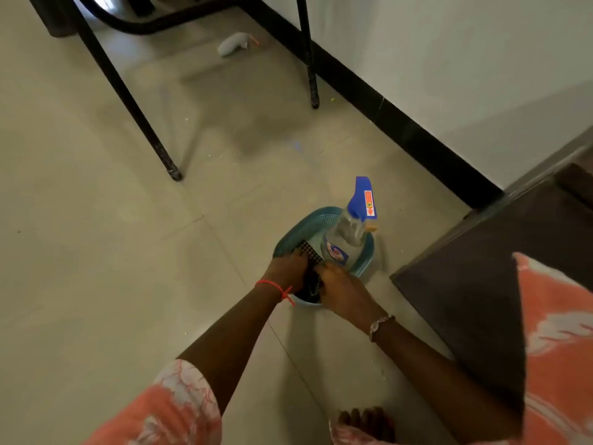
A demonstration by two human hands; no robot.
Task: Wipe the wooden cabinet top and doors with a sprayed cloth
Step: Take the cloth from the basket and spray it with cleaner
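A teal plastic basket [290, 240] sits on the tiled floor beside the dark wooden cabinet [500, 252]. A clear spray bottle [348, 232] with a blue trigger head stands upright in it. A dark checkered cloth [310, 252] lies in the basket's near side. My left hand [287, 266] and my right hand [341, 289] are both down in the basket, fingers closed on the cloth. The lower part of the cloth is hidden between my hands.
A black metal table leg [128, 97] and a second leg [308, 56] stand on the floor ahead. A grey rag [236, 43] lies under the table. A black skirting [401, 123] runs along the white wall. My bare foot [365, 420] is at the bottom.
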